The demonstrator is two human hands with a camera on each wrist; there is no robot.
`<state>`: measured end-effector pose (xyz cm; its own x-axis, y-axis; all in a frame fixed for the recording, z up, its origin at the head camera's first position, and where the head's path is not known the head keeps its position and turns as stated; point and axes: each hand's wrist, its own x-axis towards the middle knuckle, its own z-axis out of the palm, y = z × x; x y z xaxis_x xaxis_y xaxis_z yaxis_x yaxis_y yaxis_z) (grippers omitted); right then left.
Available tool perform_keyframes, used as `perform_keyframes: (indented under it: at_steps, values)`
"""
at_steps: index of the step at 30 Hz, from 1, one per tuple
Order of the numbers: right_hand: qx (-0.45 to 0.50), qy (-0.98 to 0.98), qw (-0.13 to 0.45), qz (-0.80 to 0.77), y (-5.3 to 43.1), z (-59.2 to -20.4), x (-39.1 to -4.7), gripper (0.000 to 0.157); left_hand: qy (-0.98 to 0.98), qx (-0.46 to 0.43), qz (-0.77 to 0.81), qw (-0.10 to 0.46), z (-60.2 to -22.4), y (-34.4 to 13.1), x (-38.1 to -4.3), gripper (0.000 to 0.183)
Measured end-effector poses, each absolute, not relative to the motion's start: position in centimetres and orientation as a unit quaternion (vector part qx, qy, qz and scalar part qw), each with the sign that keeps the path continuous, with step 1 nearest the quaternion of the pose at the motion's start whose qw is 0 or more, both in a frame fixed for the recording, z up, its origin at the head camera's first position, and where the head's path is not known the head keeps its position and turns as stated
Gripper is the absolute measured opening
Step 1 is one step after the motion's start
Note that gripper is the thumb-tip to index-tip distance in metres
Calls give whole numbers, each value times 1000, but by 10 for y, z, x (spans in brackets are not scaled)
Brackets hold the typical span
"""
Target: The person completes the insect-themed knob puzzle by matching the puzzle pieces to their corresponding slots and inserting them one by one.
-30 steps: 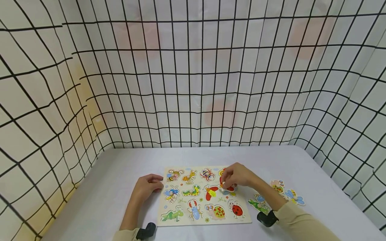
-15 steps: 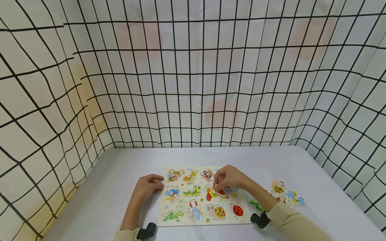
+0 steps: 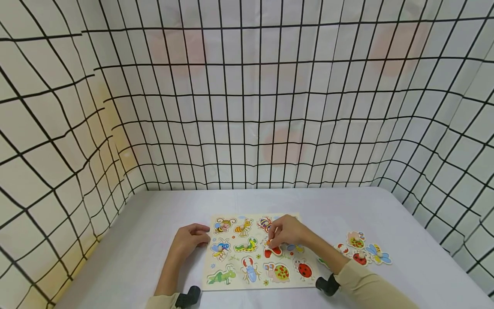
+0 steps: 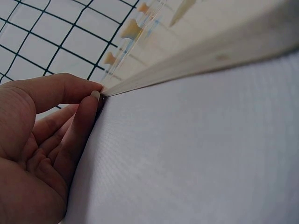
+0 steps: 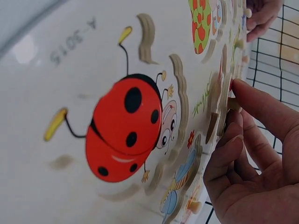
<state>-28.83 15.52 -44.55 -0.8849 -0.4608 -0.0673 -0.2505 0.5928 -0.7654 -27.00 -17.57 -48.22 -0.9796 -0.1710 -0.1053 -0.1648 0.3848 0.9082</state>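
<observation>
A wooden peg puzzle board (image 3: 235, 284) with insect pictures lies flat on the table. My right hand (image 3: 287, 231) pinches the knob (image 5: 233, 104) of a red-winged insect puzzle piece (image 3: 272, 252) between thumb and fingers. The piece is over the matching red-winged picture in the middle row, partly hidden by the fingers; whether it is seated cannot be told. My left hand (image 3: 186, 240) rests at the board's left edge, its index finger and thumb tips touching the edge in the left wrist view (image 4: 77, 98). The ladybug recess (image 5: 126, 126) shows only its printed picture.
Loose pieces lie right of the board: a snail (image 3: 355, 240), a ladybug (image 3: 360, 258), a blue-winged bee (image 3: 378, 254) and a green piece (image 3: 323, 262) partly behind the right forearm. Knobbed pieces such as the caterpillar (image 3: 245, 245) sit in the board. White walls with black grid lines surround the table.
My right hand has moved left with the red-winged piece, from the board's upper right to the red-winged picture in the middle row. The left hand stays at the edge.
</observation>
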Motion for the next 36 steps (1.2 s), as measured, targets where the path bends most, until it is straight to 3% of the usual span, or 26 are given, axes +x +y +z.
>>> perform_keyframes:
  at_steps: [20,36]
  values:
    - [-170,891,146,-396,145,-446,-286,17,-835,101,-541,4,-483,-176,-271,23]
    - [-210,881,175,-387,147,-441,-291,15,-837,102,-538,5,-482,-175,-272,23]
